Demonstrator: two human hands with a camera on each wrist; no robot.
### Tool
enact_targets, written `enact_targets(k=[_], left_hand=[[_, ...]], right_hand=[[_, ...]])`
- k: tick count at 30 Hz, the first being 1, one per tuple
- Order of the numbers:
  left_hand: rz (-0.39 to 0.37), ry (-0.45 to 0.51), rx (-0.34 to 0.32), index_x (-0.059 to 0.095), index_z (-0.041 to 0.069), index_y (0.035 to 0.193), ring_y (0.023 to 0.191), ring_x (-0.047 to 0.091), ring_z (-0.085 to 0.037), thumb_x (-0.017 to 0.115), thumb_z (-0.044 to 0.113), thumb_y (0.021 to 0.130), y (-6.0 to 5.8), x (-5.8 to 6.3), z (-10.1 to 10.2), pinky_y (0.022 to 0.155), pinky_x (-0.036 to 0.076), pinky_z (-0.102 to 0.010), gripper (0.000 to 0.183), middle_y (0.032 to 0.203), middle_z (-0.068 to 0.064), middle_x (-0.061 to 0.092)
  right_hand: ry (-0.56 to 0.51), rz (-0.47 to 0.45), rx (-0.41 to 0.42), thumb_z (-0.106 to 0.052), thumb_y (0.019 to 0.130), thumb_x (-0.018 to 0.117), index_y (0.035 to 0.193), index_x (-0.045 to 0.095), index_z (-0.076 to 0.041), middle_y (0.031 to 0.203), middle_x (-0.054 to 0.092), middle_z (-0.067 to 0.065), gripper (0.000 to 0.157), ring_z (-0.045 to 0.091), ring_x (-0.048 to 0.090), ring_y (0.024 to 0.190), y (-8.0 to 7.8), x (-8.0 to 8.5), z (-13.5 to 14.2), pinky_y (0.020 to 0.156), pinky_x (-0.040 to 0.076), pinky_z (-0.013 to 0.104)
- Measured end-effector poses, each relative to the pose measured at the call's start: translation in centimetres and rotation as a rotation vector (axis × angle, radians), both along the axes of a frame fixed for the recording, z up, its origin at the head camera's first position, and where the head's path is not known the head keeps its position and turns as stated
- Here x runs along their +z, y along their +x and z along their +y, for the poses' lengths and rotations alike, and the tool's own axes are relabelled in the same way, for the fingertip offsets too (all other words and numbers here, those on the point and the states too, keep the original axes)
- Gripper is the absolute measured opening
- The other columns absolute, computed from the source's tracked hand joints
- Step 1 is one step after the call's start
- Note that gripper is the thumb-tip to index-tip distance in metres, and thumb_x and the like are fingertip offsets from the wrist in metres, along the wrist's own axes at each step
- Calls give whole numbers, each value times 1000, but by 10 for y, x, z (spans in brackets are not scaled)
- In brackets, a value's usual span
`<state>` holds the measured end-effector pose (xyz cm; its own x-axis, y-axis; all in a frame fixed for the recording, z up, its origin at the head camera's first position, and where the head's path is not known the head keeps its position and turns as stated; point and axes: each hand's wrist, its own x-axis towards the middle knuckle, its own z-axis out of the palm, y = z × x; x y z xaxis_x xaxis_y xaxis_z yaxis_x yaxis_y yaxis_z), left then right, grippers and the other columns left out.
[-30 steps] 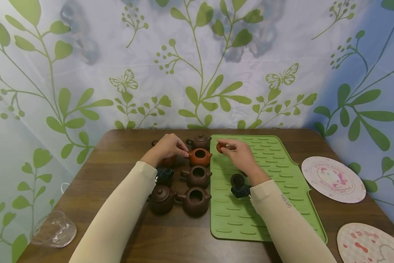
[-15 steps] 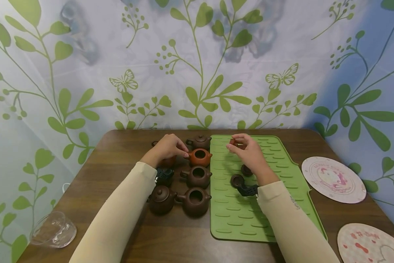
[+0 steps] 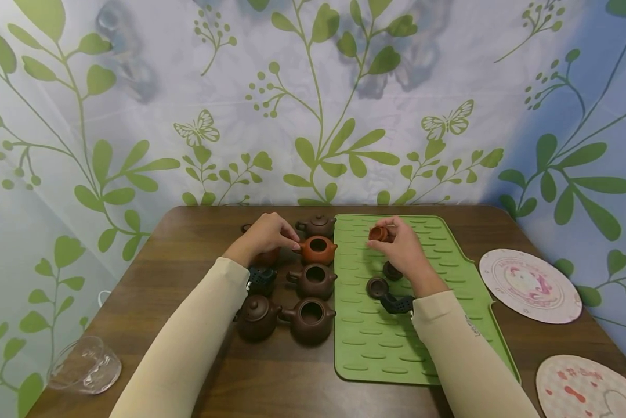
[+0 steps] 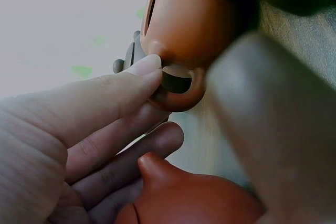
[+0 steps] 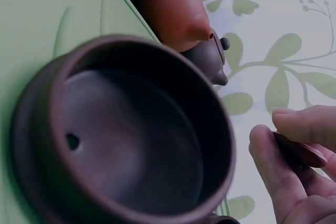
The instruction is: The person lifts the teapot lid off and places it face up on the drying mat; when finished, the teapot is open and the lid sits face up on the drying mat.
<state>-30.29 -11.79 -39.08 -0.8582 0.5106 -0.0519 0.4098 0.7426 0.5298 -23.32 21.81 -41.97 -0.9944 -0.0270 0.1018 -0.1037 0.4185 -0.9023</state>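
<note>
My left hand (image 3: 268, 235) pinches the handle (image 4: 191, 95) of a small orange-red clay teapot (image 3: 318, 260), which stands with its top uncovered. Over the green mat (image 3: 367, 351), my right hand (image 3: 404, 249) holds an orange-red teapot lid (image 3: 378, 234) between thumb and fingers, its hollow underside showing in the head view. Two dark brown lids lie on the mat below that hand, a nearer upturned lid (image 3: 377, 287) and a farther lid (image 3: 392, 271). Another reddish teapot (image 4: 194, 198) sits under my left hand, mostly hidden in the head view.
Uncovered brown teapots, one middle teapot (image 3: 313, 290) and one front teapot (image 3: 311, 332), line the mat's left edge. Lidded ones stand at the back (image 3: 318, 225) and front left (image 3: 257, 319). A clear glass (image 3: 85, 366) is far left; round placemats (image 3: 529, 284) lie right.
My right hand has carried the orange-red lid rightward over the mat, away from the teapot, and turned its underside into view. My left hand has stayed on the handle.
</note>
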Motion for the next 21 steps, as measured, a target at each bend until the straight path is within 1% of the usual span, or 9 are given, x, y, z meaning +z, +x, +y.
enact_targets(k=[4, 13, 18, 21], left_hand=[[-3, 5, 1, 87, 19, 100, 116, 64, -24, 87, 26, 92, 0, -1, 0, 100, 52, -46, 11, 105, 5, 76], [7, -2, -1, 87, 19, 101, 117, 64, -25, 86, 26, 92, 0, -2, 0, 101, 51, -47, 11, 106, 4, 76], [12, -2, 1, 87, 18, 101, 116, 64, -25, 87, 26, 92, 1, -2, 0, 101, 51, -46, 12, 105, 4, 76], [11, 2, -1, 87, 17, 101, 116, 64, -25, 87, 25, 92, 1, -1, 0, 101, 52, -46, 13, 105, 4, 76]], right_hand=[[16, -4, -3, -12, 99, 78, 142, 53, -3, 135, 65, 18, 50, 32, 64, 115, 0, -2, 4, 94, 53, 49], [-20, -13, -48, -12, 99, 77, 143, 52, -2, 141, 62, 20, 51, 35, 61, 118, 1, -6, 17, 96, 51, 49], [0, -19, -65, -12, 99, 77, 144, 51, 1, 144, 60, 21, 53, 36, 60, 121, 2, -10, 22, 97, 50, 50], [11, -23, -73, -12, 99, 77, 142, 54, 0, 143, 60, 21, 51, 37, 59, 121, 2, -11, 24, 98, 50, 51]])
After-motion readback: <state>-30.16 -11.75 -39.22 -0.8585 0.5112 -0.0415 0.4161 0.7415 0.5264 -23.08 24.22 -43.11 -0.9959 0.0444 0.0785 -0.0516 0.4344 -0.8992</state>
